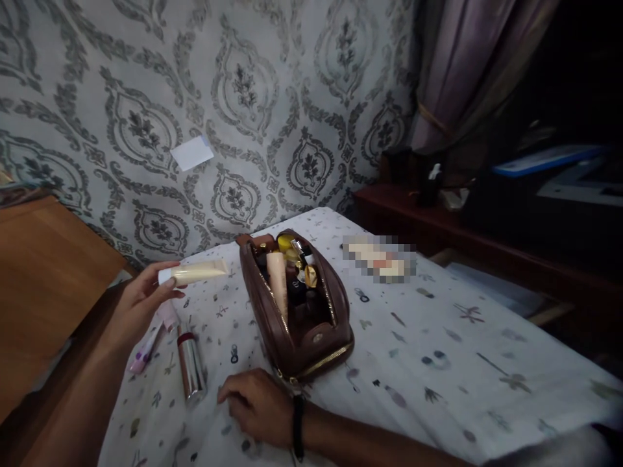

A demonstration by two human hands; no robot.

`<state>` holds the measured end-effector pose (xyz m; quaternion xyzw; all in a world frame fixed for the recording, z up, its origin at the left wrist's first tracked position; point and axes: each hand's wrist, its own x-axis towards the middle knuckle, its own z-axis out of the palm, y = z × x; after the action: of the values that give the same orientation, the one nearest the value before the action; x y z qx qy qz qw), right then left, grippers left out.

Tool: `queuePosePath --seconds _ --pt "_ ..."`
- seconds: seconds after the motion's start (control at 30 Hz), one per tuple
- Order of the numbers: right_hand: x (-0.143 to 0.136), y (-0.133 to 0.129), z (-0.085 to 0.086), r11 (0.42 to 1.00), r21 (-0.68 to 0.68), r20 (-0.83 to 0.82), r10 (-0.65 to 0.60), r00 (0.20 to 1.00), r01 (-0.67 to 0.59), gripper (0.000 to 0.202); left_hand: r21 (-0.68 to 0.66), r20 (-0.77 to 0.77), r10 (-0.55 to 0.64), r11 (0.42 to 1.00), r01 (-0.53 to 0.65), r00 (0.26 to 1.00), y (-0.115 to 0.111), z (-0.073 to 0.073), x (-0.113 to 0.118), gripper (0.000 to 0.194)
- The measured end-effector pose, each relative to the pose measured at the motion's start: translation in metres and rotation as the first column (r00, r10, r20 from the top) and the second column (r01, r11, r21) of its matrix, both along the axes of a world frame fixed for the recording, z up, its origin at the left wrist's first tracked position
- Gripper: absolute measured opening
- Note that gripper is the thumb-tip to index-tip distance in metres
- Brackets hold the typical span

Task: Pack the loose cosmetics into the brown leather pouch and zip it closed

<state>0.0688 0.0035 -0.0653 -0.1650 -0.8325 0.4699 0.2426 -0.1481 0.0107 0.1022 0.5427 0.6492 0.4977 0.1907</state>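
A pale yellow tube with a white cap (199, 272) is held level in my left hand (148, 292), left of the bag. The brown bag (263, 318) lies unzipped, with a beige tube (277, 282), a gold-wrapped item (310, 276) and several small items inside. My right hand (260, 403) rests on the cloth in front of the bag, fingers curled; whether anything is under them is hidden. Between my hands lies a silver cylinder with a dark red band (191, 368). A pink and purple tube (146, 350) lies left of it, near a pale pink item (168, 316).
The surface has a white patterned cloth (423, 376). A blurred-out flat object (379, 258) lies right of the bag. Wooden furniture (53, 272) stands at the left, a dark red shelf (403, 220) at the right. Patterned wallpaper is behind.
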Motion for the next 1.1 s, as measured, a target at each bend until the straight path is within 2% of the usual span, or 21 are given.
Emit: queuePosePath --seconds 0.1,0.17,0.4,0.53,0.67,0.8,0.9,1.1 --pt "-0.002 0.0 -0.004 1.0 0.015 0.001 0.015 1.0 -0.015 0.033 0.031 0.009 -0.07 0.997 0.07 0.997 0.003 0.02 0.035 0.046" --pt "-0.004 0.0 -0.005 1.0 0.009 0.013 0.024 1.0 -0.024 0.033 0.055 -0.001 -0.093 0.994 0.093 0.996 0.011 0.03 0.05 0.044" --pt "-0.004 0.001 -0.002 0.997 -0.055 0.057 0.057 0.997 -0.054 0.036 0.017 -0.172 -0.196 0.979 0.202 0.965 0.057 0.054 0.076 0.045" --pt "0.001 0.002 0.007 0.996 -0.06 0.08 0.078 0.994 -0.073 0.037 0.038 -0.277 -0.211 0.972 0.23 0.937 0.066 0.062 0.09 0.039" --pt "0.004 0.003 0.011 0.995 -0.033 0.068 0.092 0.993 -0.09 0.035 0.064 -0.337 -0.221 0.965 0.256 0.915 0.057 0.063 0.106 0.035" --pt "0.005 0.004 0.007 0.995 -0.006 0.058 0.1 0.993 -0.1 0.034 -0.08 -0.472 -0.327 0.941 0.33 0.819 0.045 0.055 0.125 0.031" --pt "0.004 0.004 0.005 0.994 0.002 0.069 0.112 0.991 -0.113 0.033 -0.167 -0.564 -0.367 0.928 0.333 0.74 0.041 0.049 0.138 0.029" --pt "0.004 0.005 0.01 0.992 0.01 0.096 0.124 0.988 -0.126 0.033 -0.279 -0.613 -0.454 0.89 0.361 0.646 0.037 0.041 0.153 0.022"
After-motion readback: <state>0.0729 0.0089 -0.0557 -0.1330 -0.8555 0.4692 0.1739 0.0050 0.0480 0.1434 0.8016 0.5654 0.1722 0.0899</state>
